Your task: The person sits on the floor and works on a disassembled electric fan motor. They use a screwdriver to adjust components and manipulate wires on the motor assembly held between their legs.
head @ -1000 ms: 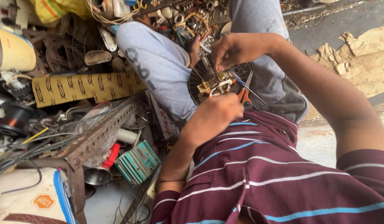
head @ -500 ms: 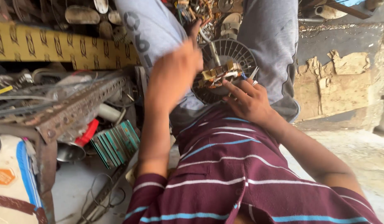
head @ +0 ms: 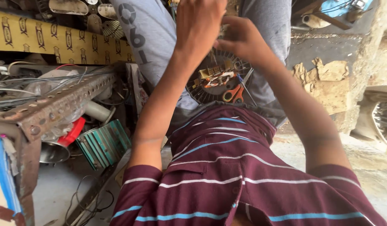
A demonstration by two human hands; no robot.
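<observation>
A round fan motor (head: 218, 79) with copper windings and a slotted dark rim lies in my lap, between my grey trouser legs (head: 147, 37). Orange-handled scissors (head: 234, 93) rest on its right edge. Both hands are raised just above it and meet. My left hand (head: 198, 26) shows its back, with the fingers hidden at the top edge. My right hand (head: 243, 41) is curled, its fingertips pinched beside the left hand. Thin wire strands (head: 212, 58) rise from the motor towards the two hands.
A rusty perforated angle iron (head: 55, 104) juts in from the left over tangled wires. Under it are a red cap (head: 72, 132), a green ribbed can (head: 103, 142) and a metal bowl (head: 53, 152). A yellow patterned strip (head: 55, 39) runs along the top left. Cardboard scraps (head: 327, 71) lie on the right floor.
My hands have lifted from the motor and come together above it. The view has swung right and closer, so the scissors and motor rim show more fully.
</observation>
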